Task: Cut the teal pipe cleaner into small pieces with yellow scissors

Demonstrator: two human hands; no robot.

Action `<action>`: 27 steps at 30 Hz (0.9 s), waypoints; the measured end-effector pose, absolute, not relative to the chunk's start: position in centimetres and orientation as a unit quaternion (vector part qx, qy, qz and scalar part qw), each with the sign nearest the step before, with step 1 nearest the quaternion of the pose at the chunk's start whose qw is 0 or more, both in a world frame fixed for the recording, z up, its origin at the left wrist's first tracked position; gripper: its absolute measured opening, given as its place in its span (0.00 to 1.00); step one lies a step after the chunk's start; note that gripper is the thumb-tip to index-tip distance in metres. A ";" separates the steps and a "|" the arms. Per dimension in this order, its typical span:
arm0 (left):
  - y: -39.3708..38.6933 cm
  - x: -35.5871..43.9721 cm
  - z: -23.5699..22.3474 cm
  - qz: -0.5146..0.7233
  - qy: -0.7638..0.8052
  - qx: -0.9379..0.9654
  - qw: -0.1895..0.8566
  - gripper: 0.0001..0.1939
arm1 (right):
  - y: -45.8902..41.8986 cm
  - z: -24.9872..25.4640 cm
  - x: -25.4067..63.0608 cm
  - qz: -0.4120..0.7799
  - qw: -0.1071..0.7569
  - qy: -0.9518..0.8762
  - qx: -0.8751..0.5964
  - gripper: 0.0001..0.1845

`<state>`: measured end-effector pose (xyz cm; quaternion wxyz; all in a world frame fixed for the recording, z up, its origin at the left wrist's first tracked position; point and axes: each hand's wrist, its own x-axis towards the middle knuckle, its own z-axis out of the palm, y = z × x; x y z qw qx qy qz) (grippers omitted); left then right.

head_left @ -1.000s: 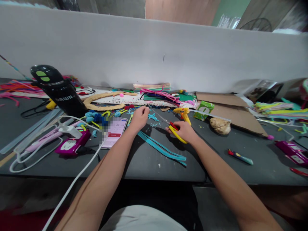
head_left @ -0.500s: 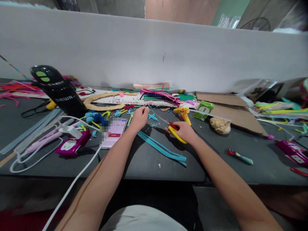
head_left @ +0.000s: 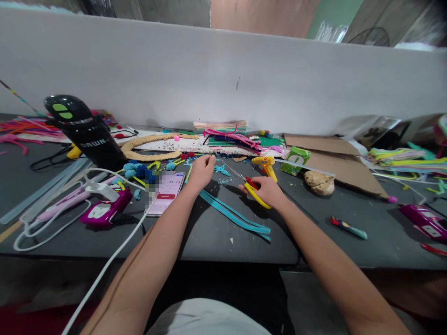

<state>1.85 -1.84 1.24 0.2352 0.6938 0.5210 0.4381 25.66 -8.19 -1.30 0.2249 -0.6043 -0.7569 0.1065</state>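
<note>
My right hand [head_left: 269,191] grips a pair of scissors [head_left: 255,194] with yellow and red handles, its blades angled toward my left hand. My left hand [head_left: 203,171] is closed in a pinch just left of the blade tips; whatever its fingertips hold, if anything, is too small to make out. Between the hands, small blue fuzzy pieces [head_left: 221,170] and tiny clippings lie on the dark table. Below them rest long light-blue pipe cleaners [head_left: 237,218], their far ends passing behind my left wrist.
Left of my forearm lie a phone [head_left: 170,188], a purple power strip [head_left: 106,207] with a white cable, and a black bottle [head_left: 91,139]. A yellow glue gun [head_left: 268,167] stands behind my right hand. To the right are a tan lump [head_left: 319,182], cardboard [head_left: 344,170] and a cutter [head_left: 349,227].
</note>
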 end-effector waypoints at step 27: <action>-1.7 1.9 0.9 0.442 0.494 0.701 0.262 0.21 | -8.0 -1.3 25.5 0.107 0.223 -0.756 -0.606 0.26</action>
